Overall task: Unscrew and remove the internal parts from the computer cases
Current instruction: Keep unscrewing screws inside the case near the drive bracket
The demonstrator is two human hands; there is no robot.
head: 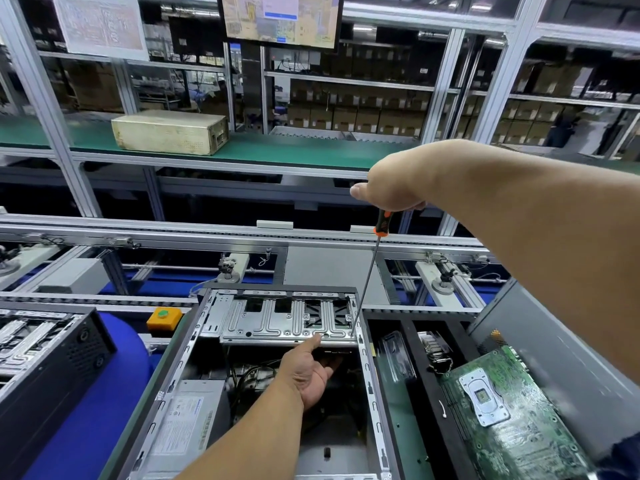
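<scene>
Two hands work over one open computer case [194, 344], which lies directly beneath them on the bench with its side panel off, a dark shell edged by pale slotted metal rails. The right hand [391, 183] is raised high above the case, its fingers wrapped round the orange-and-black handle of a long screwdriver [367, 271]; the thin shaft slants down and away from that hand, and its tip meets the near right corner of the drive bracket [277, 323]. That bracket is a bare silver stamped plate with raised ribs, screw holes and square cut-outs, spanning the far end of the case. The left hand [310, 370] reaches in from below, palm turned up and fingers loosely extended under the bracket's near edge, the thumb touching that edge; whether the fingertips bear on the underside cannot be told. Just below and to the left of the left hand sit a tangle of black cables [252, 375] and, nearer the wrist, a grey power supply [188, 420] with a white label. To the right of both hands, past the case wall, a green motherboard [502, 420] with a silver socket plate lies in a black tray. Far left of the left hand stands a second black case [52, 358], also open on top. Beyond the right hand, a beige box [169, 131] rests on the green shelf.
</scene>
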